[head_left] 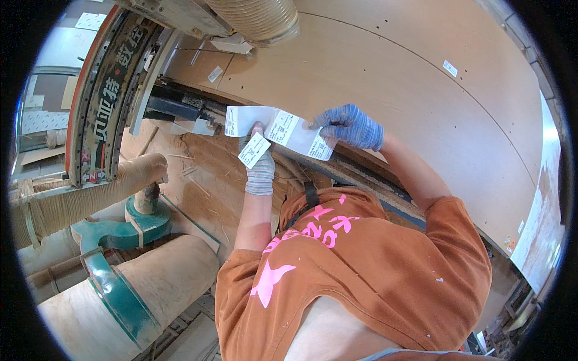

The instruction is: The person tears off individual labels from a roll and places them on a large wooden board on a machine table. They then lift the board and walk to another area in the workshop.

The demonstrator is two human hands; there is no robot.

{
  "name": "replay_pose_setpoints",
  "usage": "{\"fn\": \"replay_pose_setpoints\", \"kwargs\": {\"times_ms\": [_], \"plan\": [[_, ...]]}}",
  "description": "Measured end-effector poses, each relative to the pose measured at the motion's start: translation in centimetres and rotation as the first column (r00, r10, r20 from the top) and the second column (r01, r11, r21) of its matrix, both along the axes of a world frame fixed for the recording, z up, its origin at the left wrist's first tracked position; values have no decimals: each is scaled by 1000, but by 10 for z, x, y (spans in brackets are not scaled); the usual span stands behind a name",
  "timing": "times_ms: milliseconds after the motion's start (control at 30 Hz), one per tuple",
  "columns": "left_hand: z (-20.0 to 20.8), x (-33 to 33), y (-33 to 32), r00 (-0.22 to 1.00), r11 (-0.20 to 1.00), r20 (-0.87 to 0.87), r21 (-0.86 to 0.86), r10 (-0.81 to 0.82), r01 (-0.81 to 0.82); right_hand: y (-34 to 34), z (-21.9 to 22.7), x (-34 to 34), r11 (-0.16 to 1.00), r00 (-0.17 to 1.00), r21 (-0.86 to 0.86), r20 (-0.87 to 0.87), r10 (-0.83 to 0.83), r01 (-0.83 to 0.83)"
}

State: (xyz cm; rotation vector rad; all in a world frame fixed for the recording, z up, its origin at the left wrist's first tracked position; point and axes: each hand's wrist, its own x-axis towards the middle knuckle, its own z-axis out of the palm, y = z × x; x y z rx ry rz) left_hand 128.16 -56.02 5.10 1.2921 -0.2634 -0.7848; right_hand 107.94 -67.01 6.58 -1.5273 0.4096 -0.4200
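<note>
A strip of white labels on backing paper [294, 133] stretches between my two gloved hands, with printed labels at intervals along it. My left hand [260, 171], in a pale grey knit glove, is closed on the strip's left part from below, thumb on top. A separate-looking white label [254, 150] lies across that hand's fingers; whether it is stuck there or held is hard to tell. In a blue knit glove, my right hand [350, 126] pinches the strip's right end. Both hands are over the near edge of a large brown board [397, 90].
White labels sit on the board at the far right [450, 68] and near the machine [215, 74]. A machine gantry [108, 96] and a ribbed hose [256, 18] are at upper left. Ducting with a green clamp [117, 295] stands lower left, beside a floor with sawdust [192, 198].
</note>
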Motion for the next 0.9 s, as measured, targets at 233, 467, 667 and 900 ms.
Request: {"fn": "replay_pose_setpoints", "kwargs": {"times_ms": [233, 467, 667, 900], "plan": [[-20, 5, -2, 1000, 1000, 5, 13, -8, 8, -1, -2, -4, 986, 989, -156, -125, -80, 60], [-23, -2, -3, 997, 997, 54, 53, -50, 47, -34, -26, -41, 924, 926, -185, 248, -285, 334], [-34, 6, -2, 995, 997, 63, 6, -71, 71, -207, -87, -175, 234, 237, -52, 71, -969, 971], [-27, -16, -6, 994, 995, 65, 60, -83, 79, -322, -144, -327, -13, -68, -445, -109, -992, 895]]}}
